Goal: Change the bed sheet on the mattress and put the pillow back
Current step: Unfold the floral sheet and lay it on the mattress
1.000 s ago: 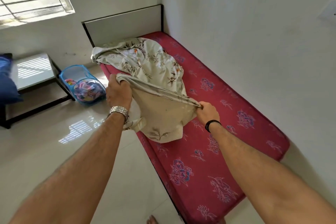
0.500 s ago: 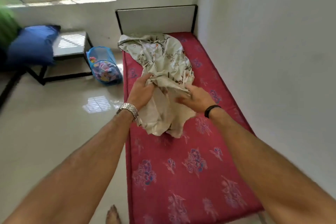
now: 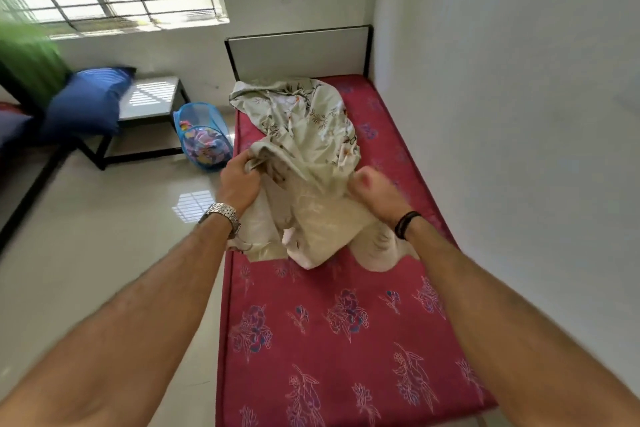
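A plump blue pillow (image 3: 86, 100) rested on the pale, dark-framed tabletop (image 3: 152, 99), with a blue mesh basket (image 3: 202, 135) of colourful cloth on the glossy tiled floor (image 3: 104, 236) beside it. On the red floral mattress (image 3: 346, 340) lay a crumpled cream bed sheet with a leaf print (image 3: 304, 156) — its near part lifted. The left hand (image 3: 239, 180) clenched a bunched fold; the right hand (image 3: 375, 191) was motion-blurred against the cloth — its grip unclear.
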`<state>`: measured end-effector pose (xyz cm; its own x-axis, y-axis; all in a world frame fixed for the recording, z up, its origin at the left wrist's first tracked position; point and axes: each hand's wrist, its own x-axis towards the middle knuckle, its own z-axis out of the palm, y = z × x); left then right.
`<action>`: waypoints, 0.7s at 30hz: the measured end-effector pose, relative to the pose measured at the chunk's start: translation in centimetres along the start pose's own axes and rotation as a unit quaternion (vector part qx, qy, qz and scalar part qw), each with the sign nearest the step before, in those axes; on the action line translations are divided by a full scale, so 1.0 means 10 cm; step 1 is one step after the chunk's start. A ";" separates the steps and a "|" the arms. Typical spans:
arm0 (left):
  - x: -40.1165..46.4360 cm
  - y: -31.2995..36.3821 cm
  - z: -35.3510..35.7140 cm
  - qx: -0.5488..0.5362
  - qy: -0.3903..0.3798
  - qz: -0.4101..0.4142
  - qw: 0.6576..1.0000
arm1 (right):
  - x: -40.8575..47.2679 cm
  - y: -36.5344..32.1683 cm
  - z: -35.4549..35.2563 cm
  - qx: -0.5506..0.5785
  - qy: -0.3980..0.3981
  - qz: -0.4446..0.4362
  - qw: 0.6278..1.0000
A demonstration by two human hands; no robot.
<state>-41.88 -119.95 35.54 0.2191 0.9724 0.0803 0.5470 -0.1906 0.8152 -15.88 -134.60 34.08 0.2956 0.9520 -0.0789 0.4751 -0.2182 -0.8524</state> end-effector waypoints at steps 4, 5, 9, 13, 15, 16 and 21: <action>-0.12 -0.10 0.00 -0.033 0.016 -0.015 0.999 | -0.43 0.36 0.14 -0.234 -0.226 0.094 0.941; -0.15 -0.17 0.01 -0.035 0.007 -0.021 0.999 | -0.52 0.56 0.16 -0.297 -0.235 0.128 0.917; -0.37 -0.54 0.02 0.056 -0.030 -0.054 0.997 | -0.87 1.18 0.11 -0.363 -0.219 0.301 0.854; -0.52 -0.80 0.15 0.279 -0.067 -0.121 0.950 | -0.79 1.37 -0.01 -0.219 -0.076 0.328 0.916; -0.52 -0.82 0.27 0.316 -0.072 -0.175 0.930 | -0.60 1.37 -0.02 -0.059 -0.034 0.348 0.935; -0.50 -0.86 0.33 0.319 -0.077 -0.211 0.921 | -0.50 1.35 -0.01 0.044 -0.021 0.360 0.932; 0.06 -1.51 0.70 0.065 -0.094 -0.371 0.921 | 0.17 1.05 -0.21 0.226 -0.004 0.312 0.923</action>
<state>-44.37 -117.43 19.30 -0.1252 0.8028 -0.5829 0.6924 0.4915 0.5282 -8.64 -135.68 26.02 0.3881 0.6727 -0.6300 -0.1801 -0.6150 -0.7677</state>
